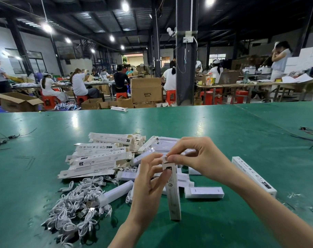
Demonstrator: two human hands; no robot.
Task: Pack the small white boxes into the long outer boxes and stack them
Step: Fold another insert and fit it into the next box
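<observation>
A long outer box (173, 194) stands upright on the green table (223, 133), its lower end on the surface. My left hand (148, 183) grips its upper part from the left. My right hand (193, 156) pinches the flap at the box's top end with thumb and forefinger. Behind the hands lie small white boxes, among them one (204, 192) to the right and another (116, 193) to the left. A heap of empty printed outer boxes (100, 154) lies at the left. One closed outer box (254, 176) lies flat at the right.
A tangle of white USB cables (77, 206) spreads at the front left. Thin dark wires lie at the table's left edge (3, 140) and right edge (311, 135). Beyond the table are a dark pillar (186, 68), cardboard cartons (146, 90) and seated workers.
</observation>
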